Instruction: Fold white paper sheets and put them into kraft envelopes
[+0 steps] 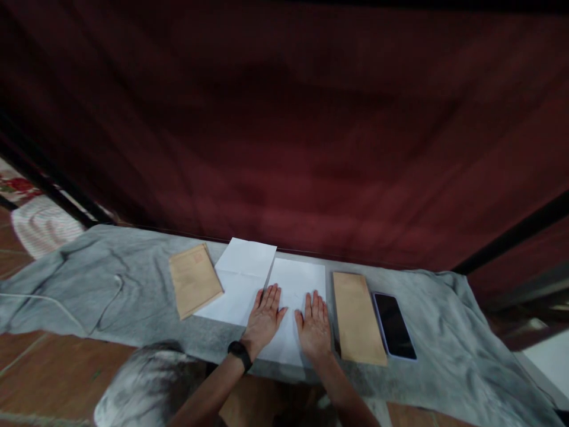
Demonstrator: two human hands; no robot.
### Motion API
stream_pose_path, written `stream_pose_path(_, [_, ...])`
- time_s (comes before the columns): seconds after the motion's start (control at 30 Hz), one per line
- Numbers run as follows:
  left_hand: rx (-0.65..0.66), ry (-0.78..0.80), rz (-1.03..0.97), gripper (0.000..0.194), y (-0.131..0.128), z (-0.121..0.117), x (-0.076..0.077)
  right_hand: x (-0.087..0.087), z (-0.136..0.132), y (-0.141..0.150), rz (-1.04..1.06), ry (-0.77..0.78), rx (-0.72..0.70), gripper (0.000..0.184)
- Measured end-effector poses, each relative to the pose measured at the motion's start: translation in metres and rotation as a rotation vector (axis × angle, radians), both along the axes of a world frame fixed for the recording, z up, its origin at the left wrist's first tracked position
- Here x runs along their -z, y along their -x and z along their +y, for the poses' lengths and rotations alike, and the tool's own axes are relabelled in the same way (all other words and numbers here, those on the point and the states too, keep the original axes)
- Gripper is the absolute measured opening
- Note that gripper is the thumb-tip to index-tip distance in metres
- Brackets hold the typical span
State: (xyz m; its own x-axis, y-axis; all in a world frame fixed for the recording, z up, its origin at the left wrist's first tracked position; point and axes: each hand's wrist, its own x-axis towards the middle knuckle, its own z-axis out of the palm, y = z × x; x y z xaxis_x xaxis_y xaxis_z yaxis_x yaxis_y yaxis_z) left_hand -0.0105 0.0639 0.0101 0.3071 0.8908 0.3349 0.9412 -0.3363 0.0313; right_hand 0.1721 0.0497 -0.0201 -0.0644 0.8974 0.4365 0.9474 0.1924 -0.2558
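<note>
Both palms rest flat on a white sheet of paper (296,276) in front of me. My left hand (265,317), with a black band on its wrist, lies on the sheet's left side, fingers stretched out. On the right side of the sheet my right hand (315,329) is spread the same way. Neither hand grips anything. A second white sheet (242,276), creased across, lies to the left. Its left edge is partly under a brown envelope (194,280). To the right of my hands lies a longer brown envelope (358,317).
A phone (394,326) with a dark screen lies beside the longer envelope. Grey cloth (444,332) covers the low surface. A white cable (57,303) runs across its left part. Behind stands a dark red curtain (284,148), between dark poles.
</note>
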Motion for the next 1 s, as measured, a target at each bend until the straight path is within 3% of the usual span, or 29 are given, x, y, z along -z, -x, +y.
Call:
stream_pose_path(0.23, [-0.019,0.016,-0.071,0.057,-0.013,0.021,0.003,-0.009,0.021,0.001,0.001,0.055,0.073,0.059])
stream_pose_path(0.47, [0.038,0.04,-0.087,0.054,-0.037,0.065,0.014,-0.017,0.061,0.004,-0.024,0.184,-0.046,0.052])
stream_pose_path(0.67, [-0.056,0.054,-0.105,0.059,-0.03,0.095,0.02,-0.01,0.1,0.0,-0.02,0.111,0.079,0.058])
stream_pose_path(0.8, [-0.072,0.028,-0.109,0.063,-0.026,0.104,0.019,-0.008,0.115,-0.001,-0.005,0.148,0.169,0.063])
stream_pose_path(1.0, [-0.072,0.055,-0.115,0.061,-0.028,0.102,0.014,-0.004,0.117,-0.002,0.001,0.119,0.176,0.063])
